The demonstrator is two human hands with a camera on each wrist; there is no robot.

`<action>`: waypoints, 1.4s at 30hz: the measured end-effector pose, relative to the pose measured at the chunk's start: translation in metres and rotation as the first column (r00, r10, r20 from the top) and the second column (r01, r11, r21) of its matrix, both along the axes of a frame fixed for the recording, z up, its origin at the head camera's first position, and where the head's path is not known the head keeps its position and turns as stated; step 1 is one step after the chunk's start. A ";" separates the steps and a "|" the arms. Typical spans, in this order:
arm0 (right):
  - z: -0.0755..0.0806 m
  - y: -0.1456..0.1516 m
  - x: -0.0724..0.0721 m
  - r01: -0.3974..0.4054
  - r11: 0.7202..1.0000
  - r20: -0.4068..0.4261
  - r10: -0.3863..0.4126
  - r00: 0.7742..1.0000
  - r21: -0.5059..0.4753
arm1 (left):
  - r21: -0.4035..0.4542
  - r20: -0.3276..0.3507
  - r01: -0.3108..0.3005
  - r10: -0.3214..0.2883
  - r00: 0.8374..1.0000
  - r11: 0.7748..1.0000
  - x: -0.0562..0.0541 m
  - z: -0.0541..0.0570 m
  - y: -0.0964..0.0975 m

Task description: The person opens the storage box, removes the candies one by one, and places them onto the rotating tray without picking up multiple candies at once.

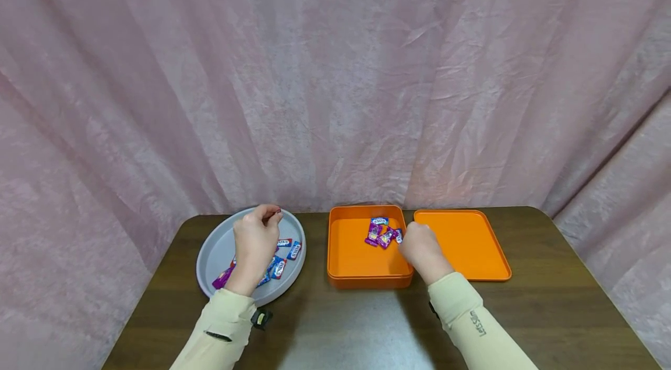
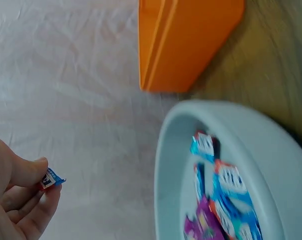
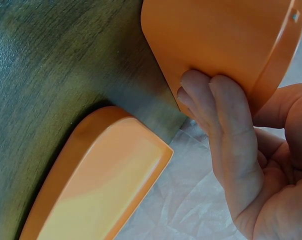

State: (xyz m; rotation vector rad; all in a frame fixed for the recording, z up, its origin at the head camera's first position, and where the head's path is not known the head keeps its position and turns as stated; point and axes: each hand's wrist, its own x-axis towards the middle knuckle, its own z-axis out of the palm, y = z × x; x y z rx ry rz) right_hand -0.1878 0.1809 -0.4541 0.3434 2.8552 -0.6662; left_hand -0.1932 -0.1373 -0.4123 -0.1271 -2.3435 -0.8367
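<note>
My left hand (image 1: pixel 255 246) is above the round grey tray (image 1: pixel 214 249) and pinches a small wrapped candy between thumb and fingers. That candy (image 2: pixel 50 179) has a blue, red and white wrapper in the left wrist view. Below it, the tray holds several blue-and-red candies (image 1: pixel 279 268) and a purple one (image 1: pixel 222 278). At the square orange box (image 1: pixel 352 259), my right hand (image 1: pixel 423 249) grips the right wall, its fingers on the outside and the thumb over the rim. Inside the box lie several purple candies (image 1: pixel 386 238) and blue ones (image 1: pixel 380 221), partly hidden by the right hand.
To the right of the box lies a flat orange lid (image 1: pixel 466 245). Everything stands on a dark wooden table (image 1: pixel 555 294). A pink curtain (image 1: pixel 335 78) hangs right behind the table's far edge.
</note>
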 end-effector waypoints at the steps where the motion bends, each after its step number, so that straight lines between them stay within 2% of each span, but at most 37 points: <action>1: 0.000 0.000 0.000 -0.001 1.000 0.000 0.001 1.000 0.001 | -0.002 0.010 -0.012 0.012 1.000 1.000 0.001 -0.001 -0.005; 9: 0.000 0.001 0.000 -0.007 1.000 -0.010 0.007 1.000 0.009 | -0.010 0.093 -0.090 0.090 0.992 0.996 0.011 -0.012 -0.034; 16: 0.001 0.001 -0.001 -0.006 1.000 -0.022 0.007 1.000 0.016 | -0.042 0.154 -0.118 0.123 0.980 0.992 0.015 -0.025 -0.054; 19: 0.001 0.001 -0.001 -0.009 1.000 -0.022 0.009 1.000 0.020 | -0.064 0.201 -0.135 0.146 0.969 0.989 0.018 -0.030 -0.064; 21: 0.000 0.001 -0.001 -0.012 1.000 -0.020 0.012 1.000 0.016 | -0.083 0.257 -0.148 0.165 0.952 0.985 0.021 -0.032 -0.072; 24: -0.001 0.001 -0.001 -0.019 1.000 -0.023 0.020 1.000 0.017 | -0.113 0.359 -0.137 0.169 0.918 0.984 0.025 -0.036 -0.084; 30: -0.001 0.002 -0.001 -0.027 0.999 -0.044 0.028 0.999 0.031 | -0.184 0.522 -0.046 0.137 0.842 0.982 0.027 -0.042 -0.095; 32: -0.001 0.002 -0.001 -0.027 0.999 -0.047 0.028 0.998 0.037 | -0.201 0.560 -0.022 0.133 0.818 0.979 0.028 -0.041 -0.096; 35: -0.001 0.002 0.000 -0.029 0.999 -0.045 0.031 0.999 0.045 | -0.220 0.597 0.004 0.131 0.792 0.976 0.030 -0.040 -0.095; 42: -0.002 0.001 0.000 -0.016 1.000 -0.028 0.017 0.999 0.024 | -0.223 0.675 0.028 0.134 0.726 0.974 0.034 -0.037 -0.093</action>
